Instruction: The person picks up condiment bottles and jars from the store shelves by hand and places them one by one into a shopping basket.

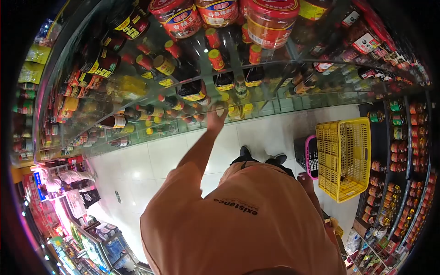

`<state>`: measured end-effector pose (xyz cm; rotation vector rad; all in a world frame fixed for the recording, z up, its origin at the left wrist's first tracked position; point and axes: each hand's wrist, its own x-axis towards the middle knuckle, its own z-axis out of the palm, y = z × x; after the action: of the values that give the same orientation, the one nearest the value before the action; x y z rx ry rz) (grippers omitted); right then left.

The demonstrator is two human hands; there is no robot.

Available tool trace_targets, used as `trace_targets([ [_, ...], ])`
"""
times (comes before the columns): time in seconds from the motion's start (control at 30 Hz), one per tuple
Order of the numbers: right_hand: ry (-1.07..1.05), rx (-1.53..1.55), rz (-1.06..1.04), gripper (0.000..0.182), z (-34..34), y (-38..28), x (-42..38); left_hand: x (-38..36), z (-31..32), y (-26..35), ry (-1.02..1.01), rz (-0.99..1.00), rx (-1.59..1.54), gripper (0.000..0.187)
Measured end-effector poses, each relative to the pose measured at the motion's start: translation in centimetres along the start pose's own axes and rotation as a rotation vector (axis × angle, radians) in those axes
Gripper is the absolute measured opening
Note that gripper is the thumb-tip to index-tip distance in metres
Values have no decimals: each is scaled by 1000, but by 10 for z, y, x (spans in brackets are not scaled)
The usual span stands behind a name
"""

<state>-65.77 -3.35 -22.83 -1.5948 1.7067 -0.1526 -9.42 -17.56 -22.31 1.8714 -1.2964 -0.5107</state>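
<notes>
My left hand [216, 120] reaches up to the front edge of a glass shelf [270, 107], close to small bottles with yellow caps. A small pale patch shows at its fingers, too blurred to make out, and whether the fingers hold anything is unclear. Above it stand dark sauce bottles [192, 90] with yellow labels and red-capped bottles [216, 59]. Large red-lidded jars [272, 23] line the top shelf. Low at my side, my right hand [305, 181] hangs near the pink-rimmed dark basket [311, 157]; its fingers are too small and dim to read.
A yellow basket [343, 158] stands upright to the right, beside the pink-rimmed one. Shelves of jars [398, 151] rise at the far right. White floor tiles [174, 153] run below the glass shelves. At the lower left are more goods [110, 243] and a person [68, 178].
</notes>
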Motion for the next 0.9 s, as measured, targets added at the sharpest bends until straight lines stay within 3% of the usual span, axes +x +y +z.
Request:
trace_targets([
  [0.07,-9,72,-130,25,-14,-57,13,-43,0,4,17,43,33,51],
  [0.2,-91,109,-219,23,-43,-169,34,-103,-13,77,-23,105,-92,41],
  [0.33,-226,179,-370,23,-68,-240,47,-121,-5,128,-241,-150,-410,55],
  [0.37,-267,265,-430,32,-74,-255,48,-122,-2,143,-279,-214,-507,59],
  [0.4,-311,350,-486,42,-79,-266,47,-121,6,155,-282,-184,-513,55],
  [0.47,-295,463,-523,52,-89,-284,41,-116,3,210,-276,95,-270,73],
  [0.53,-273,580,-553,62,-99,-278,43,-102,-16,283,-518,63,-99,77],
  [0.57,-276,671,-616,69,-106,-271,45,-101,-6,297,-550,194,-101,84],
  [0.6,-262,767,-668,75,-118,-262,45,-103,3,312,-561,204,-98,84],
  [0.63,-298,822,-633,60,-135,-250,43,-104,16,331,-571,267,-64,83],
  [0.67,-244,832,-608,60,-147,-232,46,-108,33,353,-597,340,-40,83],
  [0.73,-321,824,-583,44,-175,-182,52,-120,66,388,-680,225,-55,84],
  [0.8,-314,959,-427,33,-219,-162,27,-141,109,409,-642,119,-72,89],
  [0.87,-234,967,-478,36,-254,-123,18,-157,150,431,-669,65,-184,96],
  [0.9,-193,1045,-435,34,-268,-102,17,-161,169,432,-710,167,-228,96],
])
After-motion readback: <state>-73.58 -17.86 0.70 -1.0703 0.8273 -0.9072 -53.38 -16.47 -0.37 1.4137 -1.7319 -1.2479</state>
